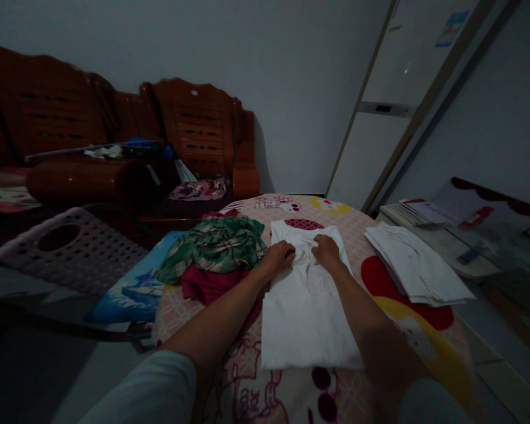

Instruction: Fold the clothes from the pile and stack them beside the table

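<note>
one round table [291, 388]: covered in a cartoon-print cloth, it carries everything here.
white garment [307, 321]: lies flat mid-table, straight ahead; a fold line crosses it and its far end is rumpled.
loose pile [216, 244]: green checked cloth over a magenta one, just left of the garment, meeting its edge.
folded stack [417, 268]: white pieces on the right, apart from the garment.
left hand [279, 257]: on the garment's far left part, fingers curled down into the cloth.
right hand [327, 252]: just beside it, fingers bent likewise.
grip: whether the fingers pinch a crease or only press, i cannot tell.
doing it well: probably draw the rumpled end outward evenly with both hands, keeping its edges square with the near half and clear of the loose pile.
hard to make out: the room is dim; any collar or sleeves hide under the hands; the table's near edge is cut off.
</note>
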### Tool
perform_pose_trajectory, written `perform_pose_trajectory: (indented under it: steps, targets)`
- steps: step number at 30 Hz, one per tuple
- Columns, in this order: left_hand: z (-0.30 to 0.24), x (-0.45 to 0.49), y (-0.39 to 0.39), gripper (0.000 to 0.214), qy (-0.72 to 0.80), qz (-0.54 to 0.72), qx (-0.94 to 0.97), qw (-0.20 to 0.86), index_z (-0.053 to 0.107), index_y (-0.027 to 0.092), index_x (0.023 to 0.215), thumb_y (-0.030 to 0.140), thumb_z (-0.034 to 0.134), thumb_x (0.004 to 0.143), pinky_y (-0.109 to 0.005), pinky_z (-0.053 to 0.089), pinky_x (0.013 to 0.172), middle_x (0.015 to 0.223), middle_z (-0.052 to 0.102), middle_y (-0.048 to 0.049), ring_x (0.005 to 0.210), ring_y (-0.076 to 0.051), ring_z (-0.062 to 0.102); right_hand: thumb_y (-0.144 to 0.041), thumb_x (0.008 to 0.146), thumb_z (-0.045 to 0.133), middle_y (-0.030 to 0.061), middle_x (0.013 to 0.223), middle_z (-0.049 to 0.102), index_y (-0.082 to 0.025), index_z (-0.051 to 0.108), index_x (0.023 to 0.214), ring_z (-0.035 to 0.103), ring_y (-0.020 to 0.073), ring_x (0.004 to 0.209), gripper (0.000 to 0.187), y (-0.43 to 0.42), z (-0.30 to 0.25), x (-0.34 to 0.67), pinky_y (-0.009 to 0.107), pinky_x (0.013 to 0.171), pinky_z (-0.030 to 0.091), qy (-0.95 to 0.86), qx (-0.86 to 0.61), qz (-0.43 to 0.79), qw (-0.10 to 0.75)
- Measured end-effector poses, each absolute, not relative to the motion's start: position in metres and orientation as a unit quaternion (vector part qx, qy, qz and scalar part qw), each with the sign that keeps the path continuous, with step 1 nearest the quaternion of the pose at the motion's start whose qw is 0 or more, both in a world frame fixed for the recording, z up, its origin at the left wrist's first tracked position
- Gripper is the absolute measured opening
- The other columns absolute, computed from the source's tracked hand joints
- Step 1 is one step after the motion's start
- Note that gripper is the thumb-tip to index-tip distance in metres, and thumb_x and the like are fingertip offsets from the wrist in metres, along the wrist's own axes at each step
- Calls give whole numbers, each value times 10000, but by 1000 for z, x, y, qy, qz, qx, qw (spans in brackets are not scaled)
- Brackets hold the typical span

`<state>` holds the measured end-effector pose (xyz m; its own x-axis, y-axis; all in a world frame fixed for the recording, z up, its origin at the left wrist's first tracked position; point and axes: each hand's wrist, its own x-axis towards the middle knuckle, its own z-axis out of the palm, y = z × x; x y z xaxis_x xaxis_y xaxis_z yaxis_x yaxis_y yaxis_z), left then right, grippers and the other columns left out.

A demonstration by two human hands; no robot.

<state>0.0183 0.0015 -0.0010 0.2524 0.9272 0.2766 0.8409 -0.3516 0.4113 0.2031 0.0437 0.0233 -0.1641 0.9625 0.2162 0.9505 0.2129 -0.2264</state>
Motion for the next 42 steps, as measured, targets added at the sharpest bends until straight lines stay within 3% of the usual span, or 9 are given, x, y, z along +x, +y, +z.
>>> perform_pose_trajectory:
  steps: [4, 11, 15, 18, 22, 27, 30, 35, 42]
  targets:
    - [0, 19, 2, 223, 562, 240, 786, 96, 700, 176, 1032, 223, 543, 880, -289, 488, 856, 1002, 687, -78, 941, -200, 649, -209, 789, 538, 132, 954, 739, -147, 714, 1061, 691, 259, 932, 331, 49, 35, 250, 311, 758, 515, -668, -712, 41, 212]
    - [-3, 20, 4, 218, 569, 245, 780, 93, 705, 168, 1019, 235, 542, 890, -297, 485, 870, 1007, 688, -85, 960, -207, 646, -225, 693, 645, 95, 543, 644, -151, 690, 638, 671, 233, 609, 102, 23, 30, 348, 290, 563, 476, -667, -737, 63, 86]
    - [-2, 20, 4, 231, 568, 258, 775, 102, 719, 154, 1003, 183, 520, 890, -301, 485, 887, 993, 702, -88, 967, -207, 650, -194, 686, 661, 161, 725, 704, -132, 710, 782, 693, 284, 707, 125, 5, 35, 360, 354, 611, 504, -609, -790, -41, 57]
    - [0, 20, 5, 239, 567, 288, 763, 115, 731, 153, 987, 144, 519, 877, -296, 488, 901, 978, 718, -81, 948, -197, 660, -192, 772, 592, 166, 879, 725, -153, 723, 874, 690, 272, 841, 171, 1, 53, 330, 360, 727, 508, -655, -740, -88, 125]
    - [1, 15, 7, 279, 586, 358, 716, 121, 738, 164, 987, 63, 544, 814, -281, 504, 896, 994, 728, -66, 930, -183, 666, -273, 871, 556, 117, 915, 736, -159, 722, 1018, 683, 217, 857, 249, 1, 64, 261, 317, 806, 503, -785, -576, 22, 227]
    - [-1, 4, 12, 299, 620, 401, 662, 127, 740, 163, 975, 31, 535, 803, -299, 505, 919, 995, 737, -66, 915, -179, 671, -294, 889, 583, 167, 1261, 637, -151, 574, 1327, 606, 257, 1149, 461, -7, 25, 196, 387, 966, 478, -853, -445, 75, 262]
    - [-2, 0, 16, 278, 640, 373, 655, 151, 743, 169, 967, 50, 560, 794, -312, 507, 912, 972, 744, -61, 903, -188, 675, -215, 855, 609, 167, 1447, 496, -192, 623, 1268, 490, 295, 1308, 414, -9, -3, 184, 458, 1059, 411, -870, -430, 66, 231]
    - [-4, 0, 21, 263, 654, 351, 649, 169, 741, 164, 970, 66, 579, 788, -311, 503, 895, 942, 748, -60, 887, -185, 673, -175, 843, 509, 154, 1178, 680, -169, 710, 980, 621, 258, 1107, 244, 5, -16, 193, 408, 985, 473, -814, -449, 112, 352]
    - [-3, 1, 21, 241, 656, 354, 646, 162, 739, 157, 965, 79, 597, 787, -312, 502, 869, 942, 744, -70, 879, -191, 669, -337, 699, 565, 55, 748, 718, -149, 719, 843, 624, 191, 636, 282, 24, -23, 212, 298, 600, 494, -535, -554, 321, 551]
